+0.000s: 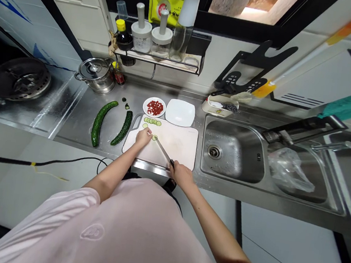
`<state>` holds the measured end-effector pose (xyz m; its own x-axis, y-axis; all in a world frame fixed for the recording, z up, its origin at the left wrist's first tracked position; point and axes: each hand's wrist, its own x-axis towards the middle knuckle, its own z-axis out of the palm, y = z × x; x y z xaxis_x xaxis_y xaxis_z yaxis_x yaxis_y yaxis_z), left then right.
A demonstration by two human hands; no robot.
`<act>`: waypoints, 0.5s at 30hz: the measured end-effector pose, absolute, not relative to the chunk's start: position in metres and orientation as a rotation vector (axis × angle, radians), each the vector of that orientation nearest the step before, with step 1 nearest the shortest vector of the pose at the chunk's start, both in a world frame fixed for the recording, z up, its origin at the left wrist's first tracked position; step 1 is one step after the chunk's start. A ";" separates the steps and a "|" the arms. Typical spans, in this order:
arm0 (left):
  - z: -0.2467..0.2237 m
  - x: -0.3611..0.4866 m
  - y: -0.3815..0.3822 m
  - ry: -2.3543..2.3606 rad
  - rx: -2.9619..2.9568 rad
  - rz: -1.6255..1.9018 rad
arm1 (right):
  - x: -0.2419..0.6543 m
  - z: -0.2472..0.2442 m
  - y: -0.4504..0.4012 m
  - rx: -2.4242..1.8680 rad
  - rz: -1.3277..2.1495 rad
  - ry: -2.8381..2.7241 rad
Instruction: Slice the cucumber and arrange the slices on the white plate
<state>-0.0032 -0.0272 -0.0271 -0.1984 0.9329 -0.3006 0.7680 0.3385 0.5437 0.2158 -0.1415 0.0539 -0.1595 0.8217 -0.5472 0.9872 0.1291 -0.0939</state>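
Note:
A white cutting board (179,142) lies on the counter in front of me. My right hand (182,176) is wrapped around the handle of a knife (164,150), whose blade points up and left across the board. At the blade's tip is a round cucumber slice (154,137). My left hand (143,137) is over the board's left part, fingers curled together beside that slice; whatever they pinch is too small to make out. Above it sit a single slice (145,125) and a row of several cucumber slices (153,121).
Left of the board lie a whole cucumber (98,124), a shorter cut one (123,129) and end pieces (127,106). Behind it are a plate of chopped red pieces (154,107) and a white dish (180,113). A sink (233,151) is right; a pot (96,75) stands back left.

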 end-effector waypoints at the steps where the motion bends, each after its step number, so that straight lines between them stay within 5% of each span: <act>1: -0.027 -0.003 -0.027 2.026 1.481 0.363 | 0.215 0.053 -0.140 1.745 -0.627 2.062; 15: -0.025 -0.003 -0.026 2.028 1.471 0.354 | 0.216 0.052 -0.140 1.743 -0.629 2.065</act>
<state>-0.0032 -0.0265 -0.0253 -0.2038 0.9278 -0.3126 0.7672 0.3497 0.5377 0.2161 -0.1403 0.0521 -0.1703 0.8228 -0.5422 0.9854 0.1374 -0.1009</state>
